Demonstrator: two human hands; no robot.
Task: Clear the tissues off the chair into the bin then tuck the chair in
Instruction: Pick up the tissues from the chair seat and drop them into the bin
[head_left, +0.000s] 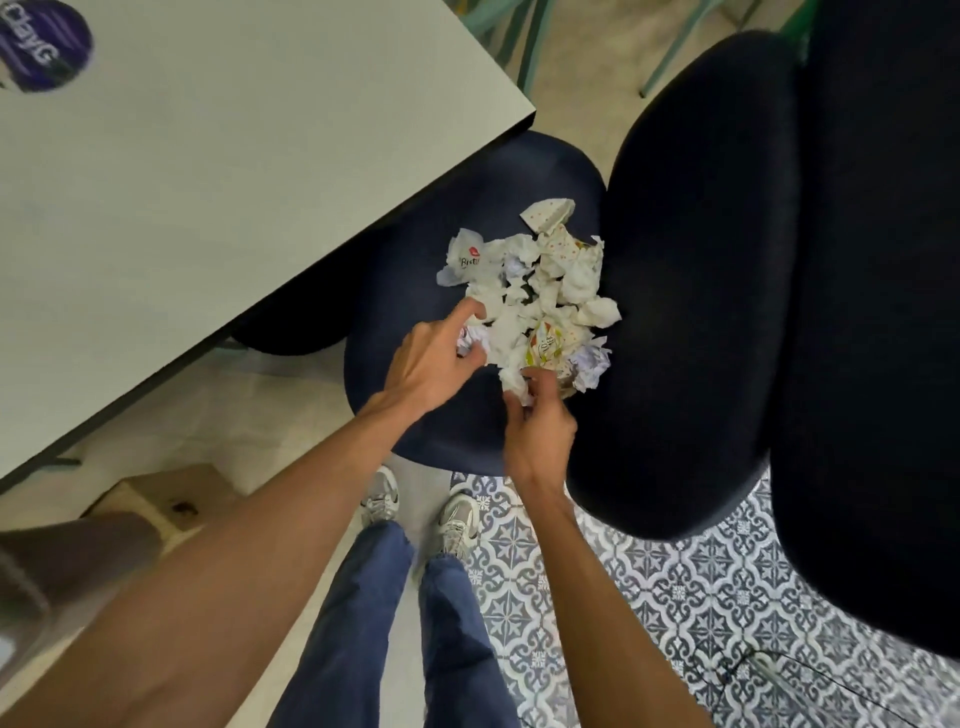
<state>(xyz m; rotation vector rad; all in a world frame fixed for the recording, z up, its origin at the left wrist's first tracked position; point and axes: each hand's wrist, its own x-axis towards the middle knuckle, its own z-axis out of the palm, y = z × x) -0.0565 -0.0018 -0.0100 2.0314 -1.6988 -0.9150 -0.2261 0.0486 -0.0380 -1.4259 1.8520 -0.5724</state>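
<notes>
A heap of crumpled white tissues (540, 291), some printed with dots and a logo, lies on the dark blue seat (410, 260) of an office chair, against its black backrest (691, 291). My left hand (436, 364) rests at the heap's near left edge, forefinger stretched out and the other fingers curled around a small crumpled tissue. My right hand (537, 426) pinches the heap's near edge, fingers closed on a tissue. The seat's far left part sits under the table. No bin is clearly seen.
A pale grey table (208, 171) with a purple sticker (44, 44) fills the upper left. A second black chair back (872, 312) stands at the right. A cardboard box (166, 493) and a grey object (52, 566) sit at the lower left. My legs stand on patterned tiles (675, 597).
</notes>
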